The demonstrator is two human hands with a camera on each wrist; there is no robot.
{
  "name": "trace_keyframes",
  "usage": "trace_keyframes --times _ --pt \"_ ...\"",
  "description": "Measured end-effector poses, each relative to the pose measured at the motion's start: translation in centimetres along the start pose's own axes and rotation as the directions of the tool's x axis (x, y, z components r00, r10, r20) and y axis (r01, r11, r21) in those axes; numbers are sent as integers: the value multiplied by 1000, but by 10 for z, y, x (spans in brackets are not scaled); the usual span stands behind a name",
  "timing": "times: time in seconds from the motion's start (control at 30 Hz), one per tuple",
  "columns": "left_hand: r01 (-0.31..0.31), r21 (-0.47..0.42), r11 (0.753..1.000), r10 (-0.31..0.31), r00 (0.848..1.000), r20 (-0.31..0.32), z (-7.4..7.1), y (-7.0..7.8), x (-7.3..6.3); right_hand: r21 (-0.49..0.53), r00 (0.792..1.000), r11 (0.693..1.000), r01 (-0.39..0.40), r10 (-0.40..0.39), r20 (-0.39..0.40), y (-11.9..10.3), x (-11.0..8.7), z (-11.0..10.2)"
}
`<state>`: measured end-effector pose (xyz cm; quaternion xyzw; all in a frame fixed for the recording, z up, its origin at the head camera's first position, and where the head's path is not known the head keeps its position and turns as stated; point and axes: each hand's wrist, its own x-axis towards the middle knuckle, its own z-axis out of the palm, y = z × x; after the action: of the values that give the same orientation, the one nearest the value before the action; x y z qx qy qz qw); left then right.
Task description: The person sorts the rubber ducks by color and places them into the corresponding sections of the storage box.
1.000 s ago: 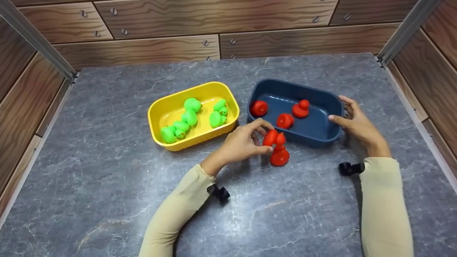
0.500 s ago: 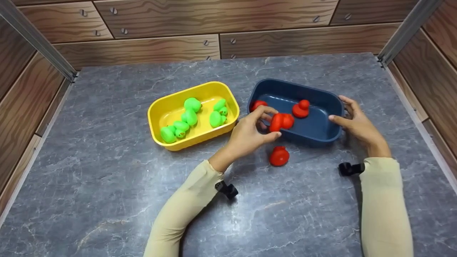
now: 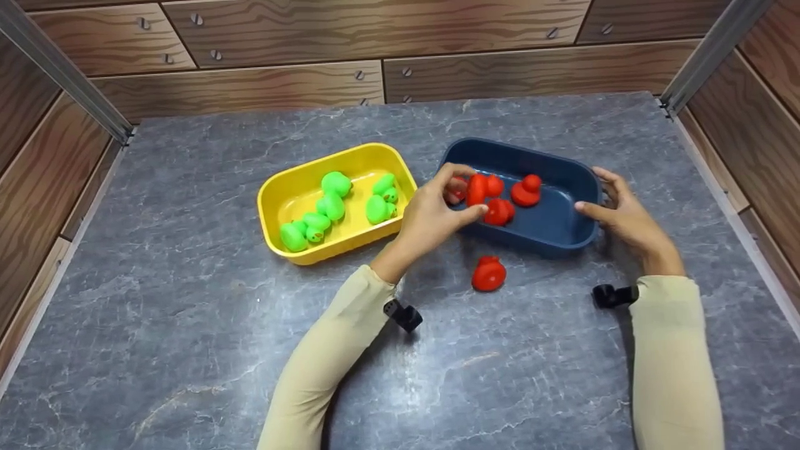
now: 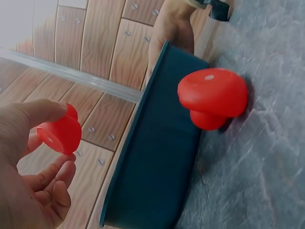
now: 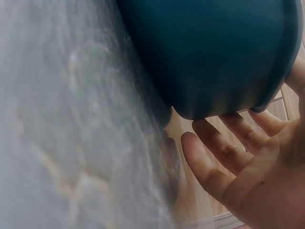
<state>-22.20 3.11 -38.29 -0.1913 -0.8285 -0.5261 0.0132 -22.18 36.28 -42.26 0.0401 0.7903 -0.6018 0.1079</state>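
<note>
My left hand [image 3: 430,211] pinches a red toy duck [image 3: 477,190] between thumb and fingers, over the left part of the navy blue bin [image 3: 556,229]. In the left wrist view, the held duck [image 4: 63,134] appears above the bin's rim. Around the bin's right end, my right hand [image 3: 632,219] grips with the thumb over the rim and fingers along the outside wall [image 5: 214,57]. Inside lie red ducks, one [image 3: 526,191] mid-bin, another [image 3: 499,212] by the near wall, and one partly hidden behind my left fingers. A further red duck [image 3: 489,274] lies on the table before the bin.
Left of the blue bin stands a yellow bin [image 3: 337,249] holding several green toy ducks [image 3: 335,206]. Both rest on a grey marbled table [image 3: 187,312]. Wood-patterned walls [image 3: 281,94] enclose the back and sides.
My left hand has lifted the red duck from beside the one on the table and carried it up and away, over the blue bin. My right hand keeps its place on the bin.
</note>
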Motion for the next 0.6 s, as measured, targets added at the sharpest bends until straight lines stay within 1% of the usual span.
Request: trace_keyframes --times 0.07,0.23,0.33,0.43,0.57,0.6 --pt "8 13 1000 -8 1000 0 0 0 2 29 1000 1000 5 -5 -2 0 0 1" --pt "19 76 997 -19 1000 2 5 -3 6 37 1000 999 5 -5 3 1 0 1" --pt "31 115 993 -29 999 -20 8 -7 8 19 1000 1000 4 -4 3 1 0 0" --pt "37 133 990 -31 998 -48 11 -10 10 -20 1000 1000 5 -5 4 0 -1 -1" --pt "45 129 991 -35 997 -73 12 -12 13 -87 1000 996 2 -1 12 -2 -1 -2" --pt "47 123 991 -39 997 -74 11 -12 14 -88 1000 996 -1 2 11 -2 -1 -2"
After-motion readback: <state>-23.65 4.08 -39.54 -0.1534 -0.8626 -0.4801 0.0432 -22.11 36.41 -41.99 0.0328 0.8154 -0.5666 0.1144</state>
